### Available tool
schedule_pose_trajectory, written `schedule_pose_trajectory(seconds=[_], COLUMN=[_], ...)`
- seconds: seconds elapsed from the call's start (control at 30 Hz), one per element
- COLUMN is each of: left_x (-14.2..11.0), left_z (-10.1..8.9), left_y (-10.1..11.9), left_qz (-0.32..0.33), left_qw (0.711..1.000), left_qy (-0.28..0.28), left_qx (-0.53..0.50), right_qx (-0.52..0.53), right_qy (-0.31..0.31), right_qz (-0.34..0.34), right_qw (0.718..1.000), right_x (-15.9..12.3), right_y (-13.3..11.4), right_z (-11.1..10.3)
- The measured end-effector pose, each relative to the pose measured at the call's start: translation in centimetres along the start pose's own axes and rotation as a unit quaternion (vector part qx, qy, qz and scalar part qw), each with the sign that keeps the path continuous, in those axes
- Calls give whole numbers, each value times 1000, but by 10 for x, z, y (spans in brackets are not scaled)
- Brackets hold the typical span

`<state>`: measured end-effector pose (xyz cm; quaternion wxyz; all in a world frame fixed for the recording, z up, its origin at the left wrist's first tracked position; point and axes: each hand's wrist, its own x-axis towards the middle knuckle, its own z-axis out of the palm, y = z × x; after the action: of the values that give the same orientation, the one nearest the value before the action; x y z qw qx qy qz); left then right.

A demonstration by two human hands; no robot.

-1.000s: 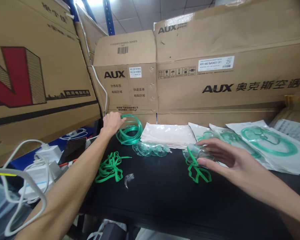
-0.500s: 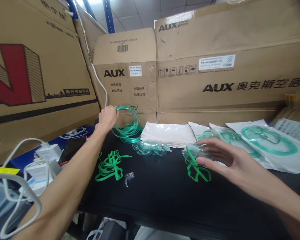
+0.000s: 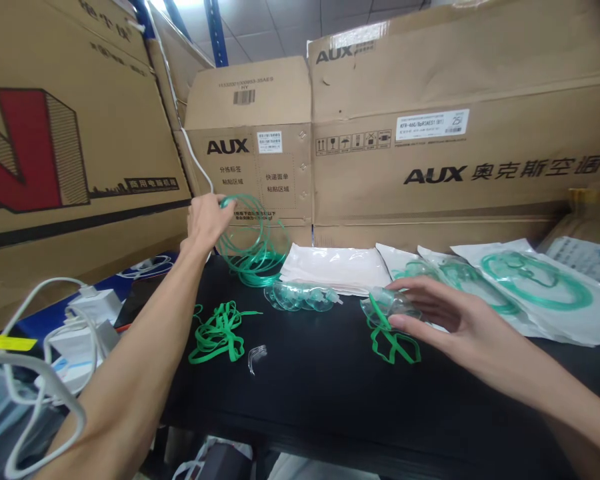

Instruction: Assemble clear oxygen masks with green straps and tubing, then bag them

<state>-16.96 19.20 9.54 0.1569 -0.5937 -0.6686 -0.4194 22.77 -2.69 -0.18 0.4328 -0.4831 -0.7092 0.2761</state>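
My left hand (image 3: 209, 219) is closed on a coil of thin green tubing (image 3: 247, 227), lifted partly off the coils (image 3: 260, 267) lying below it. On the right, my right hand (image 3: 430, 307) grips a clear oxygen mask (image 3: 387, 301) between thumb and fingers, with a green elastic strap (image 3: 395, 345) hanging from it to the black table (image 3: 325, 393). Several clear masks (image 3: 300, 297) lie nested in a row between my hands. Nearer me on the left are a tangled heap of green straps (image 3: 220, 333) and some thin metal strips (image 3: 257, 357).
White pouches (image 3: 336, 265) are stacked behind the masks. Packed mask sets (image 3: 535, 280) overlap at the right. White chargers and cables (image 3: 83, 327) crowd the left edge. Large cardboard boxes (image 3: 445, 147) wall off the back and the left.
My left hand has risen and moved slightly left, drawing the tubing coil upward and spreading its loops. My right hand with the mask has stayed nearly still.
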Motion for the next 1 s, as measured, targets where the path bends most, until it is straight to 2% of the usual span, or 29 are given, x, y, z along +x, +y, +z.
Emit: schedule_pose_trajectory(seconds=[0.13,0.23,0.3,0.4,0.57,0.67,0.8,0.9,1.0], left_x=[1,5,8,9,1,-10,-25,-29,-26], left_z=[-15,-23,-22,-7,32,48,51,46,42], left_y=[12,21,23,17,-19,-42,-54,-50,-45], left_qz=[-25,-26,-15,-20,-76,-95,-104,-61,2], left_qw=[996,995,998,1000,986,969,961,965,954], left_qy=[84,93,64,3,-133,-201,-208,-200,-267], left_qx=[-7,-9,-7,7,66,109,153,160,136], right_qx=[5,7,7,-1,-8,-13,-15,-14,-18], right_qy=[-1,4,5,2,10,8,4,3,4], right_qz=[-6,-3,-1,0,2,2,-9,-15,-18], right_qw=[1000,1000,1000,1000,1000,1000,1000,1000,1000], right_x=[-1,-1,-1,0,-1,-1,-1,-1,-2], right_y=[2,4,4,3,1,1,0,0,-1], right_z=[-1,0,0,1,-1,-1,-1,0,-1])
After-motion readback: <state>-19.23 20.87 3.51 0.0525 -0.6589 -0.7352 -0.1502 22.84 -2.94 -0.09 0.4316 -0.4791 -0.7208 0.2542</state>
